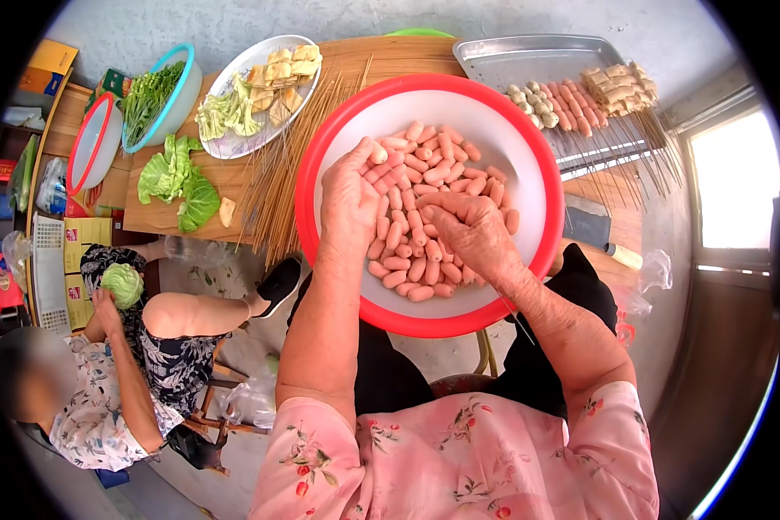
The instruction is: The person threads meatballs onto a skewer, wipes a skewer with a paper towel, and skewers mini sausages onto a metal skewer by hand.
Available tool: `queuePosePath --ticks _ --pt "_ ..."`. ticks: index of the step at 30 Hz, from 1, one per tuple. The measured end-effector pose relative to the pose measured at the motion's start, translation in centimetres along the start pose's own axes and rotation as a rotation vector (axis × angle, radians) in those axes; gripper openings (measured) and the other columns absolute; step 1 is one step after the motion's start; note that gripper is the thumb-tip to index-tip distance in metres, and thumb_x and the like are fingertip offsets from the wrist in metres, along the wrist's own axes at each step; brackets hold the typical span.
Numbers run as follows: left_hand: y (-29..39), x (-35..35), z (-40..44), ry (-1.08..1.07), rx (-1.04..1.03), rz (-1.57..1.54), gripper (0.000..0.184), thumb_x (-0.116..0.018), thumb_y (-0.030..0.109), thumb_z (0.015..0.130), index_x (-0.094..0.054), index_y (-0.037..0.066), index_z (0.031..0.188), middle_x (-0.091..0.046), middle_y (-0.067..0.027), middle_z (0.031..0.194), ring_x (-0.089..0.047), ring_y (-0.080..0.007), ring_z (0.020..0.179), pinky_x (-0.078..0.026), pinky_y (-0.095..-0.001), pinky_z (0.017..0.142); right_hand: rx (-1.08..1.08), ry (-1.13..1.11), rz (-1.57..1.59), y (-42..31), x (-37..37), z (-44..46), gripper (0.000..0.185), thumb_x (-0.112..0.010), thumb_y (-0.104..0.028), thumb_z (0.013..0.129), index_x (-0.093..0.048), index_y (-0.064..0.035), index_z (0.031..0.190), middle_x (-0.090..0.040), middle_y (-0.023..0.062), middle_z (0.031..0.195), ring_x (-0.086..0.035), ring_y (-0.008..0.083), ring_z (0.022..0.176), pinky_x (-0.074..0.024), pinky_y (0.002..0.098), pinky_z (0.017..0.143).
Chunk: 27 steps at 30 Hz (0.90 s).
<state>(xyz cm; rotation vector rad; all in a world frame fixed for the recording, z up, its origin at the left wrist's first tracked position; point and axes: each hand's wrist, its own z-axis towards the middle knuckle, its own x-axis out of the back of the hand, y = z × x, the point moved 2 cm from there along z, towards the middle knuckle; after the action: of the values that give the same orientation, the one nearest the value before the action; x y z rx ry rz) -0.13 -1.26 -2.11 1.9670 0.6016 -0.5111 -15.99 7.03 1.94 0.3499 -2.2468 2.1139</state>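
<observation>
A white basin with a red rim (542,165) holds a heap of small pink sausages (420,247). Over its left side, my left hand (355,186) is closed with a sausage (378,154) showing at its fingertips. To the right, my right hand (477,230) is pinched above the heap, its fingertips pointing toward my left hand. From under my right wrist sticks out the end of a thin bamboo skewer (522,325); the rest of it is hidden by the hand.
Many loose skewers (277,186) lie left of the basin. A metal tray (529,52) bears filled skewers, with a knife (620,254) nearby. A platter (221,147), greens in a blue bowl (182,113) and cabbage leaves (178,178) stand left. A seated person (104,373) holds a cabbage (122,286).
</observation>
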Motion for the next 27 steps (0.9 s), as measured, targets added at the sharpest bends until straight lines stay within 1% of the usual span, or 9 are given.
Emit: queuePosePath --ticks 2,9,12,14,18,20,22,24,27 --pt "-0.1 -0.3 -0.2 -0.009 -0.023 0.018 0.021 -0.055 0.018 0.091 -0.056 0.004 0.075 -0.064 -0.0118 0.086 -0.063 -0.0169 0.077 -0.053 -0.0288 0.071 -0.030 0.009 0.004 0.1 -0.1 0.0 0.012 -0.054 -0.007 0.089 -0.060 0.0026 0.090 -0.059 0.0055 0.070 -0.051 0.0082 0.064 -0.0429 0.0246 0.059" --pt "-0.9 -2.0 -1.9 -0.065 0.043 0.109 0.013 -0.058 0.016 0.088 -0.059 0.003 0.083 -0.062 -0.0097 0.086 -0.062 -0.0171 0.080 -0.054 -0.0329 0.077 -0.007 0.119 0.057 1.5 -0.5 0.2 0.014 -0.056 -0.008 0.089 -0.062 0.0036 0.093 -0.062 0.0074 0.073 -0.053 0.0091 0.065 -0.0442 0.0259 0.058" --pt "-1.5 -3.4 -2.8 -0.123 -0.006 0.089 0.021 -0.056 0.012 0.088 -0.057 -0.004 0.102 -0.063 -0.0122 0.092 -0.065 -0.0204 0.087 -0.057 -0.0310 0.074 0.032 0.169 -0.083 1.9 -0.1 0.7 0.015 -0.057 -0.010 0.088 -0.063 0.0034 0.091 -0.061 0.0064 0.068 -0.053 0.0091 0.062 -0.0435 0.0259 0.054" --pt "-1.9 -4.0 -2.8 -0.350 -0.129 0.041 0.026 -0.054 0.009 0.088 -0.053 -0.005 0.110 -0.062 -0.0118 0.094 -0.064 -0.0240 0.095 -0.058 -0.0329 0.076 0.018 0.161 -0.139 1.1 0.3 0.9 0.014 -0.058 -0.010 0.088 -0.064 0.0030 0.090 -0.060 0.0060 0.066 -0.052 0.0090 0.060 -0.0430 0.0258 0.053" --pt "-2.5 -3.2 -2.0 -0.383 -0.076 0.056 0.027 -0.055 0.010 0.089 -0.053 -0.006 0.110 -0.061 -0.0126 0.095 -0.064 -0.0242 0.095 -0.057 -0.0312 0.078 -0.050 0.146 -0.209 1.0 0.5 1.1 0.013 -0.060 -0.011 0.087 -0.065 0.0019 0.086 -0.058 0.0043 0.061 -0.051 0.0084 0.056 -0.0418 0.0254 0.050" --pt "-2.1 -3.2 -2.4 -0.261 -0.040 0.222 0.031 -0.060 0.024 0.088 -0.054 0.002 0.110 -0.061 -0.0078 0.093 -0.061 -0.0141 0.081 -0.051 -0.0289 0.074 -0.059 0.160 -0.132 1.6 0.5 1.2 0.013 -0.060 -0.011 0.086 -0.065 0.0019 0.086 -0.058 0.0040 0.060 -0.050 0.0082 0.055 -0.0417 0.0252 0.050" --pt "-0.9 -2.2 -2.1 -0.152 -0.017 0.274 0.033 -0.060 0.026 0.088 -0.054 0.001 0.110 -0.062 -0.0088 0.093 -0.061 -0.0152 0.082 -0.051 -0.0296 0.074 -0.074 0.172 -0.052 2.3 0.7 1.3 0.013 -0.060 -0.011 0.086 -0.065 0.0019 0.086 -0.057 0.0036 0.060 -0.050 0.0081 0.055 -0.0416 0.0250 0.050" --pt "-0.2 -0.5 -0.9 0.101 -0.108 0.397 0.037 -0.059 0.030 0.089 -0.055 -0.001 0.109 -0.062 -0.0111 0.092 -0.063 -0.0176 0.082 -0.049 -0.0300 0.074 0.184 0.247 -0.183 2.2 1.3 1.5 0.014 -0.060 -0.011 0.087 -0.065 0.0022 0.087 -0.057 0.0035 0.060 -0.049 0.0076 0.054 -0.0412 0.0241 0.050" --pt "0.7 1.1 0.6 0.141 -0.245 0.694 0.034 -0.058 0.027 0.089 -0.057 -0.003 0.106 -0.063 -0.0130 0.092 -0.063 -0.0190 0.080 -0.049 -0.0296 0.072 -0.026 0.216 0.006 2.2 1.8 1.5 0.014 -0.059 -0.010 0.087 -0.065 0.0024 0.091 -0.057 0.0038 0.063 -0.048 0.0069 0.055 -0.0407 0.0238 0.051"
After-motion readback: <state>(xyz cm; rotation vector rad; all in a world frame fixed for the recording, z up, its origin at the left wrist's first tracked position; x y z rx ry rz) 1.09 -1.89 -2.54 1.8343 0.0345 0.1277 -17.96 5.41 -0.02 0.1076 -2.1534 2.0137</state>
